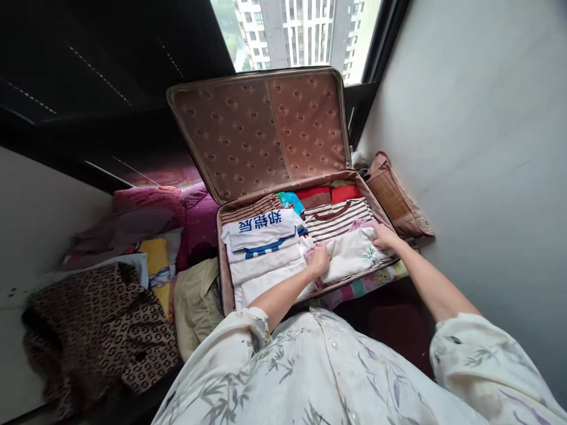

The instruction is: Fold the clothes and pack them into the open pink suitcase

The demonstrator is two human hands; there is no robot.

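An open suitcase (pixel 227 283) with a patterned brown lining lies before me, packed with folded clothes. In its front right part is a folded white garment with a green leaf print (pixel 349 257). My left hand (pixel 318 262) is closed at that garment's left edge, and my right hand (pixel 384 237) pinches its upper right edge. Bits of a lilac garment (pixel 361 224) show beside both hands. Just beyond lies a striped shirt (pixel 339 220). Left of my hands are white folded clothes (pixel 266 268) and a white shirt with blue lettering (pixel 261 223). My fingertips are partly hidden.
The raised suitcase lid (pixel 266 133) leans toward the window (pixel 305 35). A patterned brown garment (pixel 106 330), khaki clothing (pixel 195 295) and yellow cloth (pixel 158 265) are piled at left. At right, a brown cushion (pixel 394 198) rests by the wall (pixel 478 147).
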